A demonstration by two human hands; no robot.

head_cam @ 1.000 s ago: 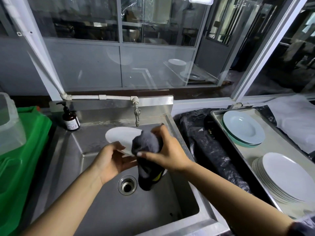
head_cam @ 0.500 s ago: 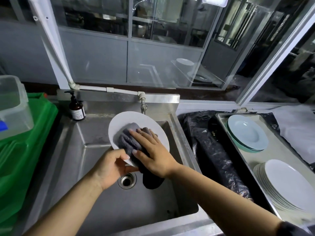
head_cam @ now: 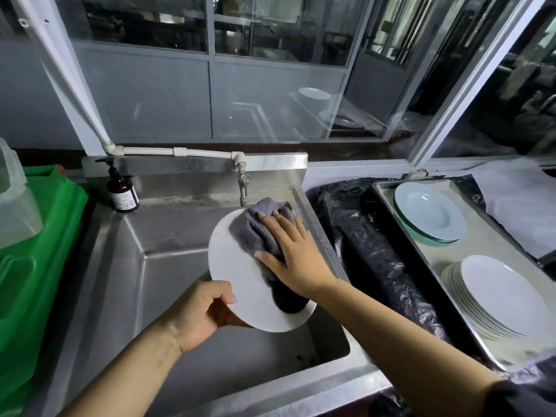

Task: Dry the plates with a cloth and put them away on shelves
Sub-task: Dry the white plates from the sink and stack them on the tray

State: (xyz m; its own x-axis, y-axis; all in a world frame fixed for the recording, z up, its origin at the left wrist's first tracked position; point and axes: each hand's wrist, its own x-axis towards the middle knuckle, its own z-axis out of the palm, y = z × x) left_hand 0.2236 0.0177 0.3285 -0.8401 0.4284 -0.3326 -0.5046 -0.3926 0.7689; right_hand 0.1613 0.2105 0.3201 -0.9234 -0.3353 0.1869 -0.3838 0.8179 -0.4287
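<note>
Left hand: gripping the white plate at its lower-left rim, thumb curling over the face, fingers going underneath.
Plate: tilting above the steel sink, face toward the camera, lower edge sitting in the left grip.
Right hand: lying flat with fingers straight, pressing the grey cloth against the plate's upper right.
Cloth: spreading over the plate's top-right edge, hanging down dark below the right palm.
Tray: sitting right of the sink, carrying 1 stack of white plates and pale green deep plates.
Soap bottle: standing at the sink's back-left corner.
</note>
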